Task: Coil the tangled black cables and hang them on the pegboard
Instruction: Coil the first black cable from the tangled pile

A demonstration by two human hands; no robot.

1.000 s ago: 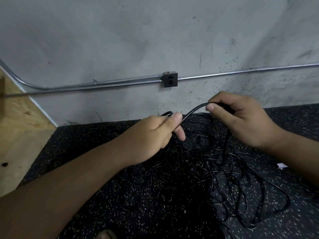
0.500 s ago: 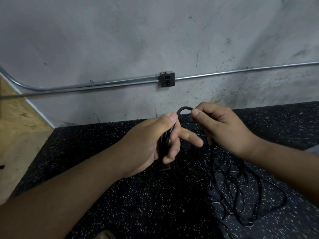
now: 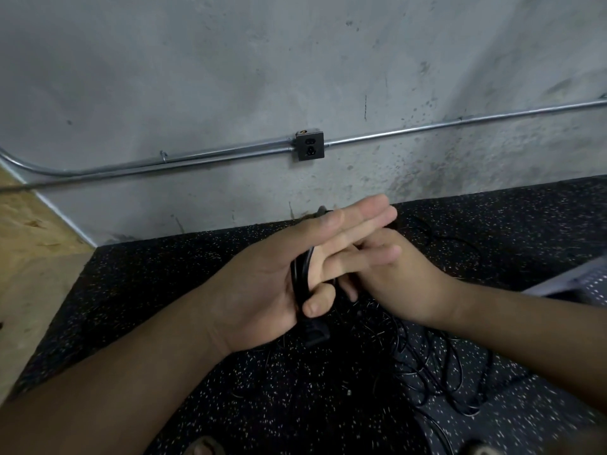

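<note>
My left hand (image 3: pixel 279 284) is held up with its fingers stretched flat, and its thumb pins a few loops of black cable (image 3: pixel 300 277) against the palm. The cable's plug end (image 3: pixel 317 333) hangs just below that hand. My right hand (image 3: pixel 407 277) sits behind the left fingers with its own fingers curled at the loops; its hold on the cable is mostly hidden. The rest of the tangled black cable (image 3: pixel 433 366) lies in a loose pile on the speckled black floor mat (image 3: pixel 164 323) under and to the right of my hands. No pegboard is in view.
A grey concrete wall rises right behind the mat, carrying a metal conduit (image 3: pixel 460 121) and a dark outlet box (image 3: pixel 309 146). A plywood surface (image 3: pixel 29 257) borders the mat on the left. My toes (image 3: pixel 203 448) show at the bottom edge.
My left hand has opened its fingers flat and now holds loops under the thumb. My right hand has swung down behind the left fingers, bringing the cable around.
</note>
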